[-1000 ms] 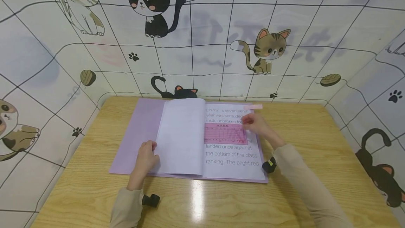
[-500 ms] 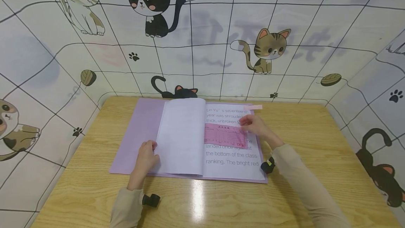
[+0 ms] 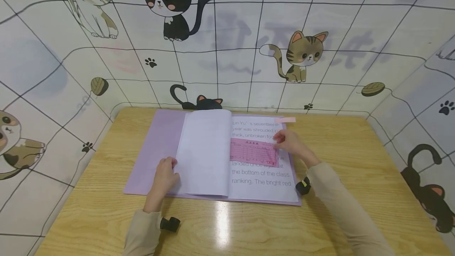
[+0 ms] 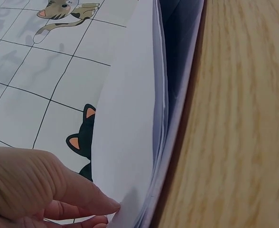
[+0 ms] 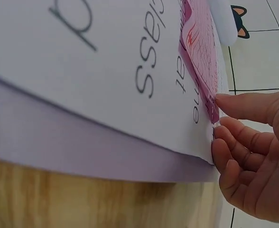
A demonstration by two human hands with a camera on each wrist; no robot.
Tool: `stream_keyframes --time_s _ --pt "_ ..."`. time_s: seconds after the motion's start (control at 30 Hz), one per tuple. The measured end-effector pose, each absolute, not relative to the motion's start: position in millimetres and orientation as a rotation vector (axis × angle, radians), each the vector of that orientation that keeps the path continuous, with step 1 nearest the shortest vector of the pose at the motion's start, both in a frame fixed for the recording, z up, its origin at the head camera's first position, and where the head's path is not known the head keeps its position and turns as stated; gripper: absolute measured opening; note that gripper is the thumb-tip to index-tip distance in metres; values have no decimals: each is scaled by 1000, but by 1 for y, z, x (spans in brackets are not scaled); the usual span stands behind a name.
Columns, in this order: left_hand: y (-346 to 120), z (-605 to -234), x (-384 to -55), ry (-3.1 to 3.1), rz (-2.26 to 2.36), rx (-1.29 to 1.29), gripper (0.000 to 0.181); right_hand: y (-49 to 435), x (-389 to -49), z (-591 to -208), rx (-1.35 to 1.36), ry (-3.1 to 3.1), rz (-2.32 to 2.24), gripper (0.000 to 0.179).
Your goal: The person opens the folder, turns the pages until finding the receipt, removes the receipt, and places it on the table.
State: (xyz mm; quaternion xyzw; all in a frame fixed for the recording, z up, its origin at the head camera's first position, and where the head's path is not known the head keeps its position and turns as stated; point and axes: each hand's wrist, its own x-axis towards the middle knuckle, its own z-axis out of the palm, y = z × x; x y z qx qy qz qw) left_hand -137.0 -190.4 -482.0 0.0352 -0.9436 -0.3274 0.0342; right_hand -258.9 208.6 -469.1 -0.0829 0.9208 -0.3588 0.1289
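Note:
A book with a lilac cover (image 3: 151,149) lies spread on the table. Its left page (image 3: 202,153) is blank; large English text covers the right page (image 3: 261,191). Across that text lies a pink printed slip (image 3: 253,152) with a table on it and red marks at its right end. My right hand (image 3: 289,142) pinches the slip's right end, thumb (image 5: 239,105) on top. My left hand (image 3: 164,177) rests at the outer edge of the left page; its thumb (image 4: 99,199) presses on the paper, the other fingertips partly hidden.
A pale pink tab (image 3: 286,120) sticks out past the right page's top corner. Behind the wooden table (image 3: 199,228) stands a white wall (image 3: 238,64) with printed cats and grid lines.
The pink slip has turned slightly, its right end now lower on the page. My right hand shifted left, then back right, still pinching it. My left hand stays put.

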Motion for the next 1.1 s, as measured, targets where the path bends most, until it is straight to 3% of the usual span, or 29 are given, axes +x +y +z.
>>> stream_keyframes --time_s 1.1 --pt "-189 -481 -137 -2919 -1013 126 31 208 -258 -480 -392 2669 -989 4"
